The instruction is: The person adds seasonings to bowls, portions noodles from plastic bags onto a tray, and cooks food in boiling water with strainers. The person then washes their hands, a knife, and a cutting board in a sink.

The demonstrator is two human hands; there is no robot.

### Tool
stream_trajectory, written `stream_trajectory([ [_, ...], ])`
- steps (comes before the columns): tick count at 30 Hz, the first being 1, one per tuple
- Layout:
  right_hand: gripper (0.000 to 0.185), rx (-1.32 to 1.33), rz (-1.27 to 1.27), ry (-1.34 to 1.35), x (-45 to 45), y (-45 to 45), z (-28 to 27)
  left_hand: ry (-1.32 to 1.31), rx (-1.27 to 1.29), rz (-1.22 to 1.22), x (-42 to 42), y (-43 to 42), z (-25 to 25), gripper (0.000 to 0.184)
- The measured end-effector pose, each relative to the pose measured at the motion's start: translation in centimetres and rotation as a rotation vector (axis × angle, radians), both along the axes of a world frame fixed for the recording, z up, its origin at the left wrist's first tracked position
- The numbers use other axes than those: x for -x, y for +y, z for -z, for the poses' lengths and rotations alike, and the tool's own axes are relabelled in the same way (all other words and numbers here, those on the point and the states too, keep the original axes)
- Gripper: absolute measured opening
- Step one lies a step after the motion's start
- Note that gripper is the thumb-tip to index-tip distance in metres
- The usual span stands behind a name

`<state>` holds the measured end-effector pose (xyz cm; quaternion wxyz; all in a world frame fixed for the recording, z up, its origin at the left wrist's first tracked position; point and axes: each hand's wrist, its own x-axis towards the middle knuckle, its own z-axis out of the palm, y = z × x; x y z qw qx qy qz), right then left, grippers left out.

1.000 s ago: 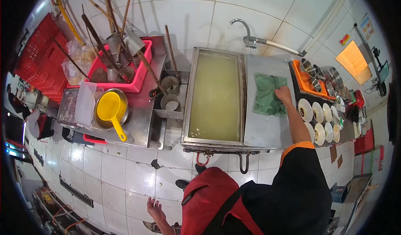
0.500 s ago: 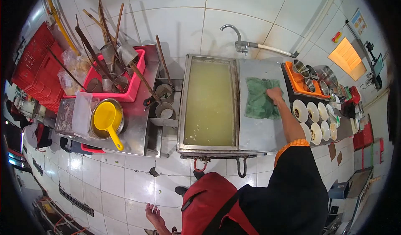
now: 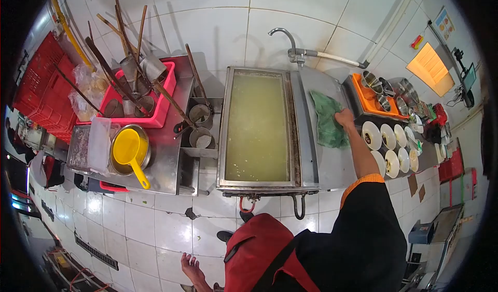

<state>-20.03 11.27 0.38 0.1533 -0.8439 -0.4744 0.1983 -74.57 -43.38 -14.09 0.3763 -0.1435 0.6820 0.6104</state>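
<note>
My right hand (image 3: 344, 119) is closed on the right part of a green cloth (image 3: 327, 123), over the metal lid (image 3: 334, 165) to the right of the vat. The lid's left edge stands raised beside the vat. Cloudy yellow-green liquid (image 3: 258, 126) fills the open vat, and its metal rim (image 3: 223, 136) shows all round. My left hand (image 3: 191, 265) hangs low over the tiled floor, fingers apart and holding nothing. Whether my right fingers also grip the lid is hidden by the cloth.
At left are a pink tray (image 3: 165, 105) of long-handled metal cups, a yellow strainer (image 3: 129, 147) on a metal bowl and red crates (image 3: 44, 89). A faucet (image 3: 293, 45) is behind. Several white bowls (image 3: 391, 162) and an orange tray (image 3: 357, 87) stand right.
The lid has shifted right and now tilts up at its left side, exposing more of the vat's edge. The cloth has moved with my right hand. My left hand looks the same.
</note>
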Motion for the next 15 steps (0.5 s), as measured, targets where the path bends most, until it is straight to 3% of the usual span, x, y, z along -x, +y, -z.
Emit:
stream_trajectory([
  [2,0.038,-0.302,0.001,-0.103,-0.9,0.3,2.4,-0.007,-0.002,0.013,0.1,-0.2,0.4,0.036],
  [5,0.039,-0.055,-0.171,-0.219,-2.0,1.6,2.1,-0.012,0.011,0.012,-0.1,-0.3,0.0,0.035],
  [7,0.040,-0.086,-0.174,-0.154,-0.5,0.5,0.5,0.009,-0.022,0.005,-0.3,-0.5,-0.1,0.034],
  [8,0.042,-0.112,-0.174,-0.224,1.8,-0.9,-1.8,0.011,-0.013,-0.019,-0.4,-0.4,-0.5,0.034],
  [9,0.058,-0.165,-0.150,-0.362,-1.4,1.6,1.6,0.011,-0.007,-0.039,-0.4,-0.4,-0.8,0.034],
  [10,0.055,-0.214,-0.096,-0.453,2.3,-0.4,-1.8,0.026,-0.007,-0.086,-0.3,-0.6,-0.9,0.034],
  [12,0.036,-0.522,-0.272,-0.445,4.5,-0.5,-3.2,0.028,-0.015,-0.060,-0.5,-0.9,-0.8,0.034],
  [13,0.036,-0.532,-0.298,-0.439,5.7,0.3,-3.3,0.028,-0.019,-0.088,-0.5,-1.3,-0.5,0.034],
  [15,0.026,-0.709,-0.385,-0.052,9.5,-0.4,-5.0,0.022,-0.075,-0.102,-0.5,-2.2,0.1,0.034],
])
